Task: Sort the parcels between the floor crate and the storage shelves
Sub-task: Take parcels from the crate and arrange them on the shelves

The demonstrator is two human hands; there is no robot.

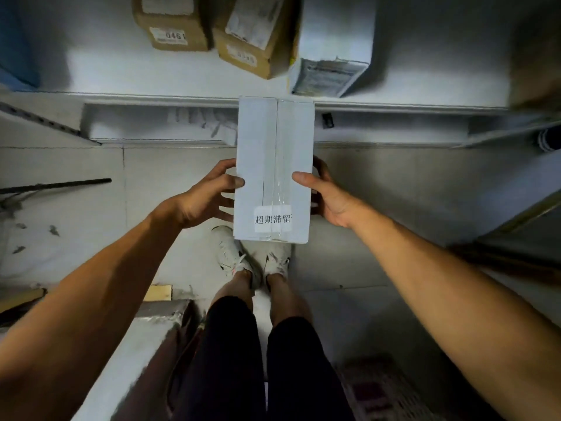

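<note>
Seen from above, looking down past the person's own arms. The left hand [202, 198] grips the left long edge of a white box [274, 165], thumb lying on the top face and fingers curled round the side and underneath. The right hand [326, 194] grips the opposite long edge in the same way, thumb on top, fingers wrapped under the box. The box is held level in the air between the two hands, its long side pointing away from the person. Clear tape runs down the middle of its top face, and a small white label [273, 219] printed with four black Chinese characters sits near the close end.

Directly below the box are the person's white shoes [254, 257] on a pale tiled floor [349, 183], with dark shorts nearer the camera.

The far end of the box overlaps the front lip of a white shelf [145, 77]. On that shelf, farther back, stand two brown cardboard boxes [176, 25] side by side with numbered stickers, and to their right a white parcel [331, 71] with a printed shipping label facing forward. A lower shelf edge shows just beneath.

At the near right corner lies something dark with a grid pattern [376, 393], possibly a crate, but it is too blurred to be sure.
</note>
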